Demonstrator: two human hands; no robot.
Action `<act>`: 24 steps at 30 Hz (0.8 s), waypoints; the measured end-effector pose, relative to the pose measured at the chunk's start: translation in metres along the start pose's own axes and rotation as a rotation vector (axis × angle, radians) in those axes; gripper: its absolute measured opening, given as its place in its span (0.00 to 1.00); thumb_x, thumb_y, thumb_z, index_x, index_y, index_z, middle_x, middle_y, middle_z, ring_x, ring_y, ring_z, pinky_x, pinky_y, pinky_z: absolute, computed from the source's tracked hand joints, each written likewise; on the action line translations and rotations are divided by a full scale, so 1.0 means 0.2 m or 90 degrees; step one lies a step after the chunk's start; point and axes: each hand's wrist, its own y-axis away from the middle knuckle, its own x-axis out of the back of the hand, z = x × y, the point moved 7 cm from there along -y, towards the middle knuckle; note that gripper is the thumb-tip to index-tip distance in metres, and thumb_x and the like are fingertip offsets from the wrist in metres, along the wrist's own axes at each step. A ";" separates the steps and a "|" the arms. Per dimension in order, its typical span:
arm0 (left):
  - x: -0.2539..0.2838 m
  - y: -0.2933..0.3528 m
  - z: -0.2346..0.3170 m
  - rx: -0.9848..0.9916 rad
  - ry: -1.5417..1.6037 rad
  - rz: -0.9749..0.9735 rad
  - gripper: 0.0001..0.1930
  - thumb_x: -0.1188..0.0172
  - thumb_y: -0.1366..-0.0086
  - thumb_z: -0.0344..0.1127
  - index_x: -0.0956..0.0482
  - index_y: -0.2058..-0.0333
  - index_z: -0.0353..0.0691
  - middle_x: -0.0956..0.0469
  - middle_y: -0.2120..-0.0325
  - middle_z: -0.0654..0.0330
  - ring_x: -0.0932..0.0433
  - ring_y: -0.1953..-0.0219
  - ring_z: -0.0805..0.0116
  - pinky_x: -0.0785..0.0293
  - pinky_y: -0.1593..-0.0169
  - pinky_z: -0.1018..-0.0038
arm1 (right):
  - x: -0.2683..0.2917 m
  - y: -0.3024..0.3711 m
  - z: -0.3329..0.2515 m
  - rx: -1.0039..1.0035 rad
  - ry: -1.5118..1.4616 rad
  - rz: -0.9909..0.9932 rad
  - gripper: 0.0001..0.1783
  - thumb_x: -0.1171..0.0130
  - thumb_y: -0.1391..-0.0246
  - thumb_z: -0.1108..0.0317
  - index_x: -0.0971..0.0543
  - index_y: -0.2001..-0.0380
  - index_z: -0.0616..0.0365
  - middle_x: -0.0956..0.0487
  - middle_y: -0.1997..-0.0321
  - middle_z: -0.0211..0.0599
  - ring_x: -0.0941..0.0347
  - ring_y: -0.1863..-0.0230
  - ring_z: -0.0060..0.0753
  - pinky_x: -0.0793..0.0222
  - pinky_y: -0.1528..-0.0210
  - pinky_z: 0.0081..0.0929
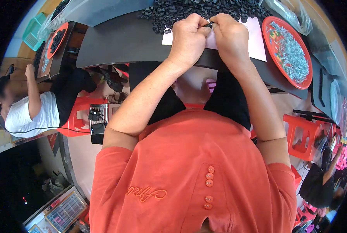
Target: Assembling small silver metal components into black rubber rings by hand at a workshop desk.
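Observation:
My left hand and my right hand meet over the far side of the dark table, fingertips pinched together. Between them is a small black plastic part, mostly covered by the fingers. Both hands are closed on it. Beneath them lies a pale pinkish-white sheet. Just beyond the hands spreads a large heap of small black plastic parts. A few loose ones lie at the sheet's left edge.
Right of the sheet stands a round red tray of small shiny clear-silver pieces. A translucent bin sits at the back left. At far left, a person in white sits by another table. Red stools stand right.

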 end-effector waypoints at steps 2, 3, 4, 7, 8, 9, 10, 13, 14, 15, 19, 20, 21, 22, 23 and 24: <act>0.01 0.01 -0.01 0.002 0.028 0.006 0.02 0.40 0.42 0.24 0.22 0.70 0.31 0.21 0.77 0.62 0.25 0.74 0.78 0.27 0.70 0.79 | -0.01 0.00 -0.02 0.020 0.038 0.006 0.07 0.43 0.57 0.72 0.23 0.72 0.61 0.21 0.69 0.47 0.23 0.69 0.50 0.28 0.71 0.42; 0.01 0.00 -0.01 0.006 0.029 0.006 0.02 0.40 0.42 0.24 0.22 0.70 0.31 0.21 0.77 0.62 0.25 0.74 0.78 0.27 0.70 0.79 | -0.02 0.00 -0.04 0.045 0.058 0.022 0.07 0.43 0.58 0.71 0.24 0.73 0.61 0.21 0.70 0.47 0.23 0.70 0.50 0.28 0.71 0.42; 0.01 -0.01 -0.03 0.008 0.040 0.003 0.02 0.40 0.42 0.23 0.22 0.70 0.31 0.21 0.77 0.61 0.25 0.75 0.78 0.26 0.71 0.79 | -0.02 0.00 -0.06 0.071 0.078 0.037 0.07 0.42 0.59 0.71 0.25 0.73 0.61 0.22 0.71 0.46 0.24 0.70 0.50 0.28 0.71 0.42; 0.01 -0.01 -0.06 0.020 0.069 0.011 0.03 0.39 0.43 0.23 0.23 0.70 0.30 0.22 0.77 0.60 0.25 0.76 0.77 0.25 0.73 0.78 | -0.03 0.01 -0.06 0.102 0.129 0.039 0.06 0.45 0.53 0.74 0.23 0.68 0.58 0.22 0.69 0.43 0.23 0.69 0.48 0.27 0.68 0.40; 0.01 -0.02 -0.07 0.023 0.114 0.026 0.03 0.40 0.46 0.23 0.23 0.72 0.29 0.22 0.79 0.57 0.25 0.77 0.74 0.27 0.72 0.75 | -0.03 0.00 -0.08 0.117 0.134 0.051 0.06 0.44 0.54 0.74 0.23 0.69 0.58 0.22 0.71 0.42 0.24 0.70 0.48 0.27 0.69 0.41; 0.01 -0.03 -0.08 0.025 0.159 0.041 0.03 0.41 0.49 0.23 0.23 0.75 0.29 0.22 0.82 0.53 0.25 0.78 0.70 0.28 0.72 0.73 | -0.03 0.00 -0.10 0.122 0.133 0.050 0.06 0.44 0.54 0.74 0.23 0.69 0.58 0.22 0.71 0.42 0.24 0.70 0.48 0.27 0.69 0.41; 0.02 -0.02 -0.09 0.022 0.160 0.046 0.03 0.41 0.49 0.23 0.23 0.75 0.29 0.22 0.82 0.53 0.25 0.78 0.70 0.28 0.72 0.73 | -0.03 0.00 -0.10 0.102 0.136 0.033 0.06 0.44 0.53 0.74 0.23 0.69 0.59 0.22 0.70 0.42 0.23 0.70 0.47 0.27 0.69 0.40; 0.01 -0.02 -0.08 0.026 0.123 0.036 0.01 0.40 0.42 0.23 0.22 0.70 0.31 0.22 0.77 0.62 0.26 0.77 0.79 0.27 0.74 0.79 | -0.03 -0.01 -0.05 0.082 0.053 0.039 0.05 0.44 0.53 0.74 0.23 0.70 0.60 0.22 0.70 0.44 0.23 0.69 0.48 0.27 0.69 0.40; 0.02 -0.02 -0.06 0.021 0.124 0.040 0.01 0.40 0.42 0.23 0.22 0.70 0.31 0.22 0.77 0.62 0.26 0.77 0.79 0.27 0.74 0.79 | -0.03 -0.01 -0.03 0.076 -0.039 0.052 0.05 0.44 0.55 0.74 0.23 0.72 0.61 0.22 0.70 0.45 0.23 0.69 0.48 0.28 0.69 0.41; 0.03 -0.01 -0.06 0.075 0.184 0.043 0.01 0.40 0.44 0.22 0.23 0.72 0.31 0.23 0.80 0.60 0.26 0.79 0.77 0.29 0.76 0.78 | -0.03 -0.01 -0.01 0.043 -0.101 0.036 0.07 0.45 0.51 0.75 0.21 0.67 0.62 0.21 0.69 0.45 0.23 0.68 0.47 0.28 0.68 0.39; 0.05 -0.01 -0.05 0.157 0.312 0.033 0.01 0.41 0.43 0.23 0.23 0.72 0.31 0.23 0.82 0.59 0.29 0.84 0.77 0.35 0.82 0.80 | -0.02 -0.01 0.00 -0.027 -0.238 -0.024 0.13 0.42 0.51 0.73 0.21 0.60 0.64 0.23 0.68 0.45 0.23 0.68 0.42 0.28 0.67 0.33; 0.05 -0.01 -0.06 0.167 0.340 0.022 0.02 0.41 0.43 0.23 0.23 0.71 0.31 0.23 0.82 0.59 0.29 0.85 0.77 0.36 0.83 0.80 | -0.01 0.00 -0.02 -0.022 -0.236 -0.022 0.13 0.42 0.51 0.73 0.21 0.60 0.64 0.23 0.68 0.45 0.23 0.68 0.42 0.28 0.67 0.33; 0.05 -0.02 -0.06 0.159 0.351 0.024 0.03 0.41 0.42 0.24 0.23 0.70 0.30 0.22 0.81 0.57 0.30 0.87 0.76 0.37 0.85 0.81 | 0.00 0.00 -0.04 -0.021 -0.223 -0.022 0.14 0.40 0.52 0.72 0.22 0.59 0.64 0.23 0.68 0.44 0.24 0.68 0.41 0.28 0.67 0.32; 0.05 -0.02 -0.06 0.155 0.352 0.025 0.03 0.41 0.42 0.24 0.23 0.70 0.30 0.22 0.81 0.57 0.30 0.87 0.76 0.37 0.85 0.81 | 0.00 0.00 -0.06 -0.020 -0.209 -0.022 0.16 0.38 0.53 0.72 0.22 0.58 0.63 0.24 0.67 0.43 0.24 0.68 0.40 0.28 0.67 0.30; 0.05 -0.02 -0.06 0.168 0.378 0.024 0.03 0.40 0.42 0.24 0.23 0.70 0.29 0.21 0.80 0.57 0.30 0.86 0.76 0.37 0.85 0.81 | 0.01 -0.01 -0.05 -0.019 -0.178 0.007 0.19 0.35 0.57 0.71 0.22 0.59 0.62 0.24 0.67 0.41 0.24 0.68 0.39 0.28 0.68 0.30; 0.04 -0.03 -0.06 0.181 0.404 0.022 0.04 0.40 0.43 0.25 0.22 0.69 0.29 0.21 0.80 0.56 0.29 0.86 0.76 0.37 0.85 0.81 | 0.01 -0.01 -0.05 -0.017 -0.175 0.009 0.19 0.35 0.57 0.71 0.22 0.59 0.62 0.24 0.67 0.41 0.24 0.68 0.39 0.28 0.68 0.30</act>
